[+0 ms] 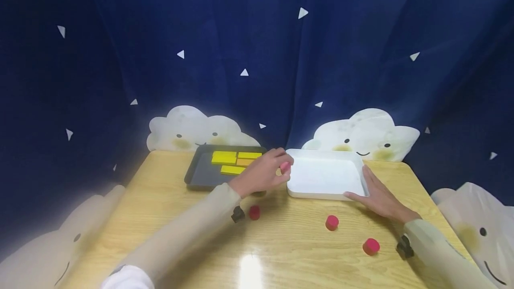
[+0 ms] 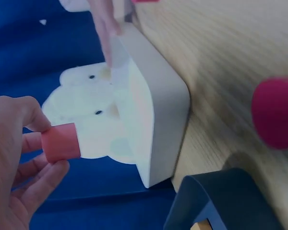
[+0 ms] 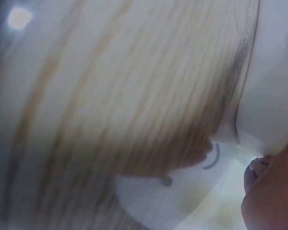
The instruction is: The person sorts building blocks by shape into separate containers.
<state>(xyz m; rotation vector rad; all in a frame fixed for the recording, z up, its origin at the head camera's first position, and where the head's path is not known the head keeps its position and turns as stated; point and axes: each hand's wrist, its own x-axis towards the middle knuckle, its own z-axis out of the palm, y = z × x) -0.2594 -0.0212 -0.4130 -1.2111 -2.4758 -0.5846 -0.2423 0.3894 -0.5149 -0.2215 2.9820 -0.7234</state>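
Observation:
My left hand pinches a small red cylinder between thumb and fingers. In the head view it hovers at the left rim of a white tray, reaching past the dark tray. The bare inside of the white tray shows, with nothing lying in it. At that tray's right end, my right hand rests against the side with fingers extended along the wall and the thumb at the near corner. The right wrist view catches only part of this hand beside the white wall.
Left of the white tray stands a dark grey tray holding several yellow blocks and an orange block. Three more red cylinders stand on the wooden table: one near my left wrist, two toward the front right. A dark blue curtain hangs behind.

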